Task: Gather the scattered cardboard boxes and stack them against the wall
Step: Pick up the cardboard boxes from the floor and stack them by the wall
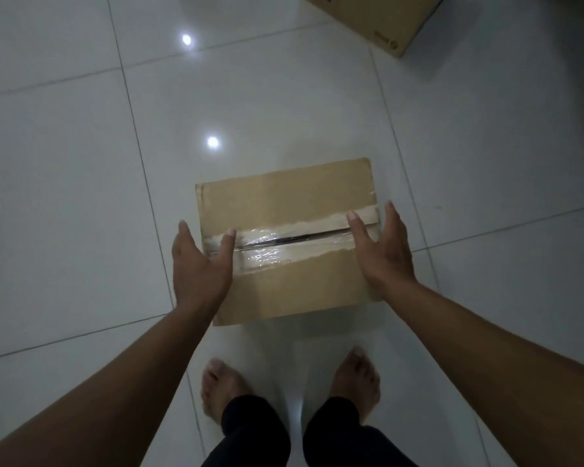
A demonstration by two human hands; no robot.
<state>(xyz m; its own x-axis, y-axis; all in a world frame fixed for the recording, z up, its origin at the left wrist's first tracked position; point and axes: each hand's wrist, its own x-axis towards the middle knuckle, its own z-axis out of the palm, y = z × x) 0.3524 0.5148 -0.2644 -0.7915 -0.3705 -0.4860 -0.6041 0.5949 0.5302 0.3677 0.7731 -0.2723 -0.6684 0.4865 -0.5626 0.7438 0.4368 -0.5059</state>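
Two hands, left hand (201, 264) and right hand (386, 251), flank the taped box (294, 203), fingers straight; contact unclear.

- Bare floor (81, 197) lies open left and right of the taped box (284, 244).
- Second box (378, 18) sits far right, well apart.
- Feet (223, 385) stand just behind.

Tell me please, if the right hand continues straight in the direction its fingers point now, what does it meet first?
Probably only floor. The right hand points up the image along the right edge of the taped cardboard box. Beyond its fingertips lies bare tiled floor; the second box sits further on, though depth is unclear.
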